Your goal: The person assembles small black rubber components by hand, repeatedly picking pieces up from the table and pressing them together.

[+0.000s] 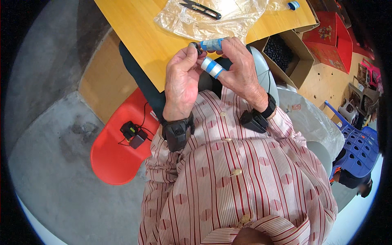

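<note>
At the table's near edge, my left hand (183, 73) pinches a small black piece (197, 48) between thumb and fingers. Its exact kind is hard to make out, since the fingertips cover most of it. From the other side my right hand (240, 67) meets it, thumb and index finger closing at the piece. Blue and white tape wraps (212, 67) cover that thumb and index finger. Beyond the hands lies a crumpled clear plastic bag (175, 18), with black thread snips (202, 9) resting on it.
The yellow wooden table (134, 30) ends just in front of my lap. Right of it stands an open cardboard box (304, 67) of small black pieces (278, 53), beside a red box (326, 41). A red chair (110, 159) holds black adapters (132, 132); a blue plastic chair (359, 149) is at right.
</note>
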Action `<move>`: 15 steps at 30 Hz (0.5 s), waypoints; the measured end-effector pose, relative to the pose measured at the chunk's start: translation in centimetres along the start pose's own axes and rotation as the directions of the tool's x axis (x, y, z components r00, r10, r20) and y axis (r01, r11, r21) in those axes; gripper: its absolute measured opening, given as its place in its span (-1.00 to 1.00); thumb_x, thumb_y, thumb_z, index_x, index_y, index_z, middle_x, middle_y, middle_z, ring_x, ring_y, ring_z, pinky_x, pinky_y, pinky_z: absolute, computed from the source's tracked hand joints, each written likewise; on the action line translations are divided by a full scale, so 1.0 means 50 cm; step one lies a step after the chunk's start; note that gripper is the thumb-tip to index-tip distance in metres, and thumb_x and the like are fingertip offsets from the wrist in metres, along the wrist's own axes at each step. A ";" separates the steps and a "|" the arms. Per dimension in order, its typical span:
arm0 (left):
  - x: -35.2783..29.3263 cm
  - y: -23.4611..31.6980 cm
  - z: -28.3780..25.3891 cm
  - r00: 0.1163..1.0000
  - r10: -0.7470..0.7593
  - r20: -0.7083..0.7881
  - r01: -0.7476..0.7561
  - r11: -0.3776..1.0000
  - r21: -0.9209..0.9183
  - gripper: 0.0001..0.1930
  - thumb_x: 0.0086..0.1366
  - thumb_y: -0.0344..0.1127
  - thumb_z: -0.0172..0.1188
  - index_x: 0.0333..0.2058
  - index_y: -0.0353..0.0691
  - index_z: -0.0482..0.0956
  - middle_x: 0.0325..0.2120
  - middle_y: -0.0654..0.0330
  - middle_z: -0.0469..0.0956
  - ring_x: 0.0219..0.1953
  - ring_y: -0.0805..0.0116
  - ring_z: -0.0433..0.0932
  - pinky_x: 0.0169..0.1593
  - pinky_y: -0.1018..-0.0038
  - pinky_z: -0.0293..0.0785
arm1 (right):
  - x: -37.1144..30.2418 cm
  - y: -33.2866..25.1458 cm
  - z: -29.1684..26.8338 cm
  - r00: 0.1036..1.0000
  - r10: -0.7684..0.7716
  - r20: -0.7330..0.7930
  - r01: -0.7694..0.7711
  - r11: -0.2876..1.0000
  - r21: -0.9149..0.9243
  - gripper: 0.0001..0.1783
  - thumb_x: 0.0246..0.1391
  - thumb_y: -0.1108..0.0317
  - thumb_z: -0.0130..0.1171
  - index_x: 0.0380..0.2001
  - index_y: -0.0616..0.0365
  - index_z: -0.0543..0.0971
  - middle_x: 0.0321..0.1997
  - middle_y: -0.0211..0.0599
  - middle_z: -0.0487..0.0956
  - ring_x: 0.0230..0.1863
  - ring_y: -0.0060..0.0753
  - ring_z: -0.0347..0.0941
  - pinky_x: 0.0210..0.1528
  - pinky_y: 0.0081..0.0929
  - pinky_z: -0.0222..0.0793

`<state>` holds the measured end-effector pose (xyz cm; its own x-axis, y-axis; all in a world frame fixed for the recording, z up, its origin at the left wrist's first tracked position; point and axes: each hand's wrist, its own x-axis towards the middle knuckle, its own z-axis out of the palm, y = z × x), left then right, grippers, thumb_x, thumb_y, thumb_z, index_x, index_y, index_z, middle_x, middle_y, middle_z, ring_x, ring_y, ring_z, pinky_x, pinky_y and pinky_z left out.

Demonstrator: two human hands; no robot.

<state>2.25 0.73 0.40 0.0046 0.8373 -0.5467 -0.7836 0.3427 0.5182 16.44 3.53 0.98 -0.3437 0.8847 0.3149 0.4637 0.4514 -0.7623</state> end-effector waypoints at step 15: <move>-0.001 -0.008 -0.017 0.996 -0.077 0.046 0.077 0.997 0.006 -0.76 0.33 -0.24 0.07 -0.20 -0.31 0.48 -0.37 0.27 0.49 -0.31 0.52 0.40 -0.14 0.55 0.28 | 0.007 0.024 -0.021 0.991 -0.099 0.092 0.111 0.985 -0.133 -0.59 -0.25 0.35 0.34 -0.26 0.18 0.47 -0.38 -0.23 0.44 -0.33 -0.16 0.35 -0.33 -0.34 0.34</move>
<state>2.02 0.19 -0.34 0.0937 0.8273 -0.5540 -0.7775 0.4083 0.4783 17.70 4.52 0.77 -0.4615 0.8212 0.3356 0.5275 0.5582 -0.6405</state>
